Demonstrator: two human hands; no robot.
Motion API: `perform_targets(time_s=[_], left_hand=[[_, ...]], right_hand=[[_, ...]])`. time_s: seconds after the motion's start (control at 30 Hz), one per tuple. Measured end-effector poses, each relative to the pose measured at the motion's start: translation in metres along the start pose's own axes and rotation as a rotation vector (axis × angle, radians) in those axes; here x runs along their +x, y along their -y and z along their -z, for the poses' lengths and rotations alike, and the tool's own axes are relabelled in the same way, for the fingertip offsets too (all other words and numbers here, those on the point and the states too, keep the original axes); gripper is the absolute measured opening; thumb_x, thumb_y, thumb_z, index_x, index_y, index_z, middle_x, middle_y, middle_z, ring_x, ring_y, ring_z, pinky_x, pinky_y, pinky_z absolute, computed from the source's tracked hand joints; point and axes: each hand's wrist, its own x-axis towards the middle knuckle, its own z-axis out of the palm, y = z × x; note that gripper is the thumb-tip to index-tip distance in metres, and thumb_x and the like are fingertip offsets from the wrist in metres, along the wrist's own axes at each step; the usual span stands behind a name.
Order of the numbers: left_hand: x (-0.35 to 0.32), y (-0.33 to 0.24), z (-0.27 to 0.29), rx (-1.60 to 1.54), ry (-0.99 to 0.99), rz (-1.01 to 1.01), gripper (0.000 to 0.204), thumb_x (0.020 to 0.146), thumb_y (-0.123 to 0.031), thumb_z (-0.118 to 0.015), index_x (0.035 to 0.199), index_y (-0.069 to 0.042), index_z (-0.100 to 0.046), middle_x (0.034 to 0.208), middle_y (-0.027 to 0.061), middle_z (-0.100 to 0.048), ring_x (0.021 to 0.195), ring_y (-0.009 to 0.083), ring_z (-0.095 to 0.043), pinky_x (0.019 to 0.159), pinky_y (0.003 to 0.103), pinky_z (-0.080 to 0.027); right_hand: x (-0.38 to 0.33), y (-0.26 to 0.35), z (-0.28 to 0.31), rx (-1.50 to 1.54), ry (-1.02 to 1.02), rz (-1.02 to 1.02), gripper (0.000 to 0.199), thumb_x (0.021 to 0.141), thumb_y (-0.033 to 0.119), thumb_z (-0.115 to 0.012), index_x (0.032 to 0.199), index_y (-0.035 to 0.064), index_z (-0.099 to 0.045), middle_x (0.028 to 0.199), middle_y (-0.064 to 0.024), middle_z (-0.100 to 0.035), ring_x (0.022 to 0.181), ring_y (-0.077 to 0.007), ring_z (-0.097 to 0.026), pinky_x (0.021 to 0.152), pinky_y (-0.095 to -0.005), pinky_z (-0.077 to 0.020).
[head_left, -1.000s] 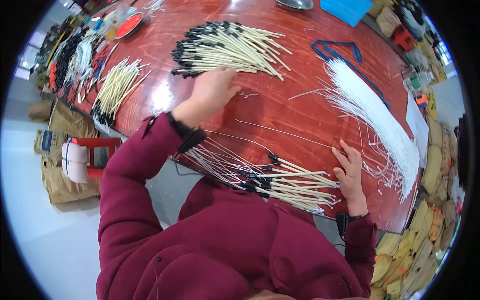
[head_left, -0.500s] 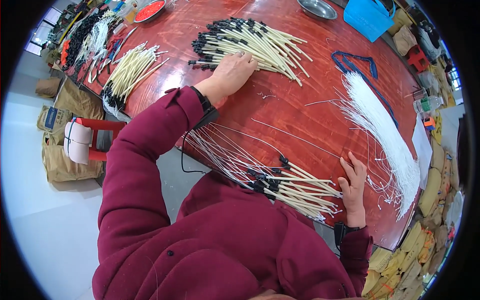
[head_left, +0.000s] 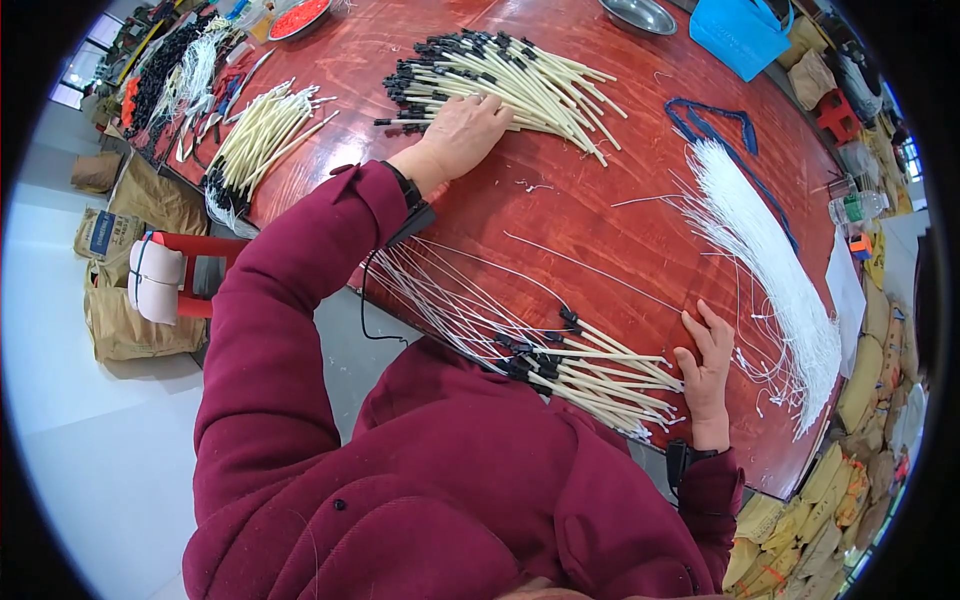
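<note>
My left hand (head_left: 465, 135) lies at the near side of a fanned pile of cream sticks with black ends (head_left: 540, 90). Its fingers curl down onto the sticks, and its fingertips are partly hidden. Close to the front edge, my right hand (head_left: 708, 370) rests with thumb and fingers apart. A single white string (head_left: 595, 267) stretches across the table to its fingertips. Beside that hand lies a second bunch of cream sticks (head_left: 610, 375), with black pieces at their left ends and white strings trailing left. A thick bundle of loose white strings (head_left: 765, 250) lies to the right.
A smaller cream-stick bunch (head_left: 265, 140) lies at the left of the red table (head_left: 590, 205). A dark blue strap (head_left: 745, 130) curves behind the white bundle. Farther back are a bowl of red bits (head_left: 298, 17), a metal bowl (head_left: 640, 14) and a blue bag (head_left: 740, 38).
My left hand has shifted slightly up and left on the stick pile, with its fingers still bent down. My right hand has hardly moved.
</note>
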Motion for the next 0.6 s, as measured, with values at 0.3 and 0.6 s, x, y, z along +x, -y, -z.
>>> perform_targets(time_s=[0.3,0.6], left_hand=[[-0.0004,0.0029,-0.0011,0.049,0.044,-0.005,0.015,0.091,-0.014,-0.057,0.104,-0.008,-0.063,0.103,0.0083,-0.065,0.100,0.0251,-0.068,0.084,0.039,-0.050],[-0.0036,-0.0006,-0.0052,0.173,0.009,-0.044,0.016,0.090,-0.015,-0.058,0.104,-0.010,-0.062,0.097,0.0066,-0.064,0.089,0.0218,-0.069,0.080,0.038,-0.048]], right_hand=[[0.0011,0.0004,-0.0021,0.020,-0.016,0.003,0.050,0.090,0.042,-0.072,0.129,0.0103,-0.069,0.145,-0.0095,-0.056,0.129,-0.0306,-0.048,0.112,-0.0439,-0.0344],[0.0033,0.0062,-0.0033,0.002,0.006,0.021,0.045,0.090,0.031,-0.072,0.129,0.0083,-0.068,0.145,-0.0125,-0.055,0.131,-0.0311,-0.049,0.113,-0.0433,-0.0348]])
